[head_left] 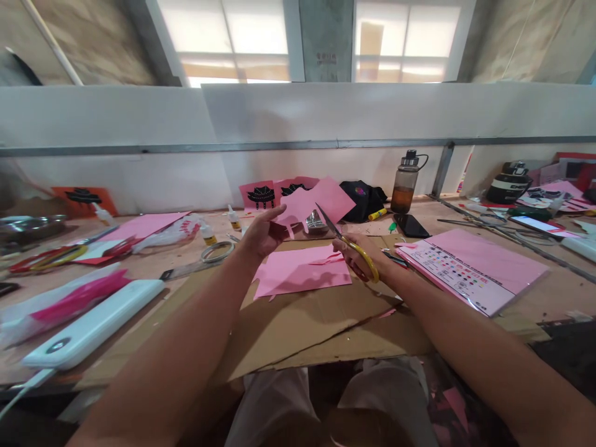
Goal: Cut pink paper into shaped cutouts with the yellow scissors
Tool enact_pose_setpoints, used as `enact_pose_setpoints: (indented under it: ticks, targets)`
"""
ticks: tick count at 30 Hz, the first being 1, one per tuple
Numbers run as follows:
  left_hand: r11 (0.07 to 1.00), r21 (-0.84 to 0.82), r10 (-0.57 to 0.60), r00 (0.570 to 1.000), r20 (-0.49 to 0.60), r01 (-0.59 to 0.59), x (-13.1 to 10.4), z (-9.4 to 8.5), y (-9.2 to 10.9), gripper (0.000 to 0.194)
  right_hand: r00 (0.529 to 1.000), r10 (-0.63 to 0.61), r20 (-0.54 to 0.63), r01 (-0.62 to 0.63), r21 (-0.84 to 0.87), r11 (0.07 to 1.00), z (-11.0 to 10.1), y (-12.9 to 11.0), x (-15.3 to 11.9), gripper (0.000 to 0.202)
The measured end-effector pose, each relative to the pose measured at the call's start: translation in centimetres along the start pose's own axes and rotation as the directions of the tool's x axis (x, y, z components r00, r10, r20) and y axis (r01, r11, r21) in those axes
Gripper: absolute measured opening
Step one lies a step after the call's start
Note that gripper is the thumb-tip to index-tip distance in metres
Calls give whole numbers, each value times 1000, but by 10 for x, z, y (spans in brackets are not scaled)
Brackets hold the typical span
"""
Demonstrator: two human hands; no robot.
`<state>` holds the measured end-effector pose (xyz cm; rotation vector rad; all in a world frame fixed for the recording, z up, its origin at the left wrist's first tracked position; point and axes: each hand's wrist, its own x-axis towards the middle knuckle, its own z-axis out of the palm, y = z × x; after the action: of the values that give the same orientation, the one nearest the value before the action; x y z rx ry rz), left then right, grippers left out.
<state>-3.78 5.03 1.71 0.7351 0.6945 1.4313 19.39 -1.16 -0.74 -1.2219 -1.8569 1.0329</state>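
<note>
My left hand (267, 233) pinches the left edge of a pink paper (333, 194) that is partly cut, with notches along its lower edge. In my right hand (354, 253) are yellow-handled scissors (367, 256), their blades pointing up and left at the right part of the held paper. Whether the blades touch the paper is hard to tell. Below both hands, another pink sheet (302, 273) lies flat on brown cardboard (298, 329), with small pink scraps on it.
Glue bottles (233, 218) and a tape ring (217, 251) lie to the left, near a white power strip (93, 323). A drink bottle (405, 186), a black phone (411, 226) and a pack of pink paper (479, 267) are on the right.
</note>
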Motion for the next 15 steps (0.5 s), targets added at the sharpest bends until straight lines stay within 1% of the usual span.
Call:
enact_pose_setpoints:
  ticks: [3, 8, 12, 14, 15]
  targets:
    - [999, 41, -36, 999, 16, 35, 1, -7, 5, 4, 1000, -11, -25, 10, -15, 1000, -1, 1, -2, 38]
    - [996, 86, -26, 1000, -8, 27, 1, -18, 17, 16, 1000, 11, 3, -11, -8, 1000, 0, 1, -3, 42]
    - [983, 182, -24, 997, 72, 10, 4, -25, 18, 7, 998, 46, 31, -46, 6, 999, 3, 2, 1, 43]
    - [956, 293, -42, 993, 109, 8, 5, -28, 15, 6, 997, 67, 48, -68, 15, 998, 4, 2, 2, 42]
    - [934, 356, -53, 990, 130, 3, 5, -29, 14, 9, 995, 79, 59, -81, 25, 996, 5, 3, 3, 41]
